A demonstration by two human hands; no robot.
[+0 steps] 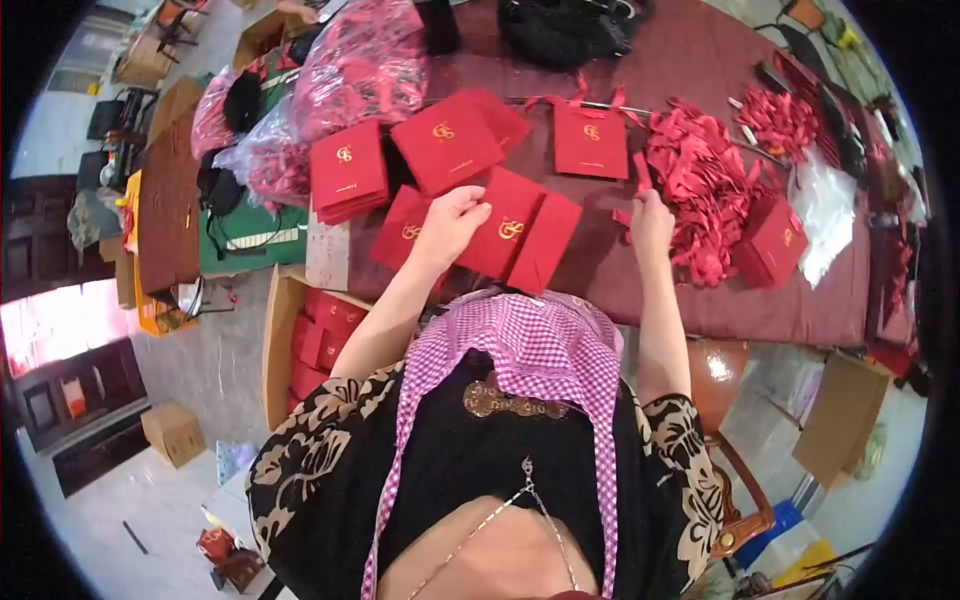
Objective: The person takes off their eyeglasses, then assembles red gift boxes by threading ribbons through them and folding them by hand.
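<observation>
My left hand (455, 225) is closed in a pinch at the upper left edge of a red gift bag (495, 245) with gold lettering, its side panel turned to the right. My right hand (652, 218) is closed around a strip of red ribbon (641, 172), whose end sticks up above the fingers. Just right of that hand lies a tangled heap of red ribbons (700, 165). Another red bag (400, 228) lies partly under my left wrist. Beyond my hands, a red bag (590, 145) has ribbon at its top edge.
Stacks of red bags (348, 170) lie at the left on the maroon tablecloth (800, 320). Clear plastic sacks (365, 65) and a black bag (570, 30) are farther back. A cardboard box (283, 335) holding red bags stands below the table's left edge. Clear plastic (828, 215) lies at right.
</observation>
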